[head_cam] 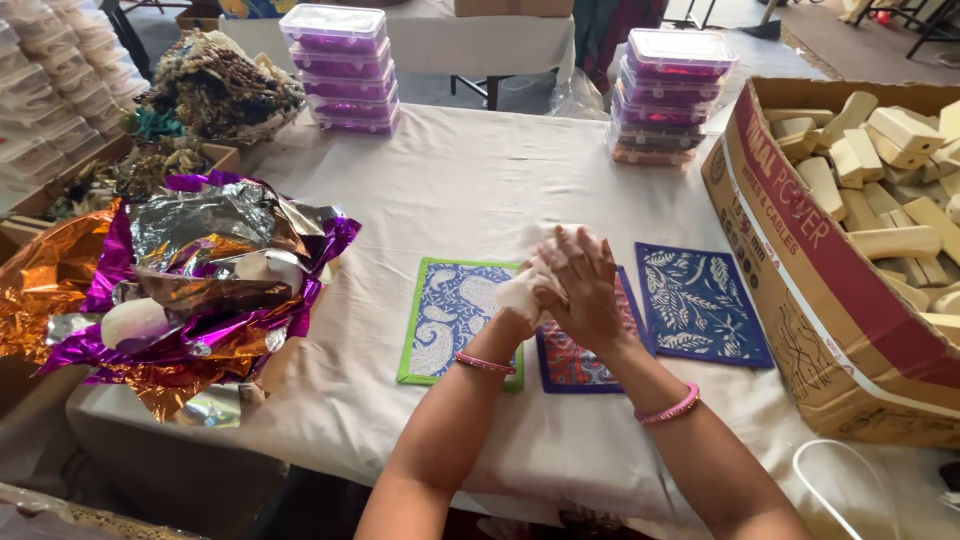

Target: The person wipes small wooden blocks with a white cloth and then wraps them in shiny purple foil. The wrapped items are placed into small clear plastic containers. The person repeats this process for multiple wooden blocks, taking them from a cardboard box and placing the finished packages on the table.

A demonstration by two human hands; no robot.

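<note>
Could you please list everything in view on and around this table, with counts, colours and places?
patterned mats: three, blue and red, table centre
white lump: one, pressed between both hands
foil sheets: a crumpled pile, purple, orange, silver, left
lidded boxes: two stacks, clear with purple contents, far side
cardboard box: one, brown, right, full of pale blocks
tablecloth: one, white
left hand: pink bangle, on the lump
right hand: pink bangle, fingers over the lump

White-clothed table [460, 180] under soft daylight; beyond it, a second covered table [450, 40] on dark legs. Right of that, grey floor [850, 55] and black chair legs [925, 30].
</note>
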